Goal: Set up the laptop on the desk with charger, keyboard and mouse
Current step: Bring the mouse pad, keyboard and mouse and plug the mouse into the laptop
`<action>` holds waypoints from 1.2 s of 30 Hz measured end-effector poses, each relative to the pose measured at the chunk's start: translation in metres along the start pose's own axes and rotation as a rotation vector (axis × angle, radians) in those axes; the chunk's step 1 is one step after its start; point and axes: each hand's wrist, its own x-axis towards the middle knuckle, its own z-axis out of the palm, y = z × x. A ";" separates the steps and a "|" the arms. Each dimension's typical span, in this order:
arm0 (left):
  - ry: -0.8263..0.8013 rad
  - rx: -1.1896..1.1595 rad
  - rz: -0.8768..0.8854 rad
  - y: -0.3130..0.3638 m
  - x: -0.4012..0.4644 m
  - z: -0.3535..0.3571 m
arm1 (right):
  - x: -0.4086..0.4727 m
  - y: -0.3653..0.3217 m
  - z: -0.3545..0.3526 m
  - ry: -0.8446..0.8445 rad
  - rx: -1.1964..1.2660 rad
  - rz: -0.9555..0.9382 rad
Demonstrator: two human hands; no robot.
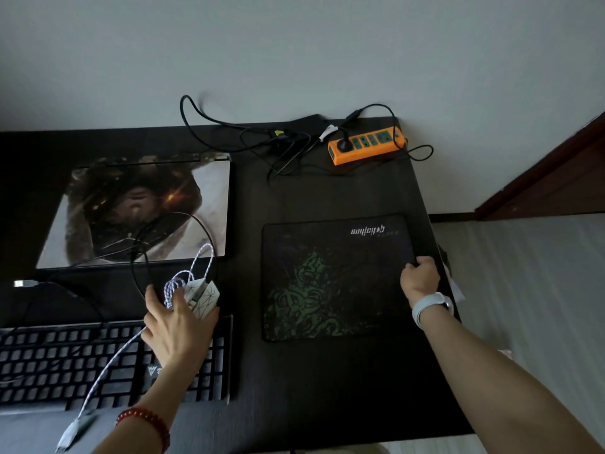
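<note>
Left grip: the left hand (178, 326) holds a white mouse (202, 298) with a line pattern, fingers curled over it, together with a bundle of its white braided cable (108, 365).
Right grip: the right hand (420, 278) pinches the right edge of the mouse pad (334, 280), fingers curled around the edge; a pale wristband sits on this wrist.
Mouse place: at 12 o'clock of the keyboard (108, 362), at 6 o'clock of the closed laptop (137, 208), lifted or just resting, I cannot tell which.
Cable end: the USB plug (70, 435) lies loose at 7 o'clock of the left hand, not connected.
Charger: a black brick with tangled cords (288, 139) at 12 o'clock of the pad; one plug sits in the orange power strip (366, 144).
Counter: the dark counter (248, 198) carries all these things.
Step in hand: probably placing the pad and bringing the mouse to it.
Next move calls for: to carry the mouse toward 3 o'clock onto the pad, free the cable, then open the laptop and connect the plugs.
</note>
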 end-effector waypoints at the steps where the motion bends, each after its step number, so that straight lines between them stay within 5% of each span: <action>1: 0.013 0.001 0.016 -0.001 -0.001 0.000 | 0.003 -0.002 -0.001 0.005 0.007 -0.017; 7: 0.025 0.123 0.154 -0.001 0.000 -0.005 | 0.000 -0.002 -0.008 0.070 -0.256 -0.100; 12: 0.022 0.145 0.212 -0.004 0.006 -0.017 | -0.043 -0.010 0.025 0.087 -0.430 -0.428; 17: -0.008 0.174 0.329 0.000 0.007 -0.021 | -0.101 -0.021 0.076 -0.186 -0.554 -0.820; 21: -0.021 0.134 0.335 0.002 0.006 -0.020 | -0.122 0.001 0.106 -0.435 -0.873 -0.881; 26: -0.112 0.031 0.308 -0.002 0.010 -0.022 | -0.126 -0.017 0.102 -0.498 -0.849 -0.763; 28: -0.151 -0.034 0.318 -0.003 0.010 -0.021 | -0.141 -0.037 0.102 -0.548 -0.526 -0.642; 31: -0.198 -0.073 0.352 -0.005 0.012 -0.022 | -0.182 -0.070 0.109 -0.897 0.066 -0.227; 33: -0.244 -0.101 0.396 -0.009 0.012 -0.024 | -0.204 -0.084 0.122 -1.014 0.200 -0.056; 36: -0.296 -0.207 0.474 -0.022 0.015 -0.030 | -0.224 -0.095 0.140 -0.919 0.216 -0.074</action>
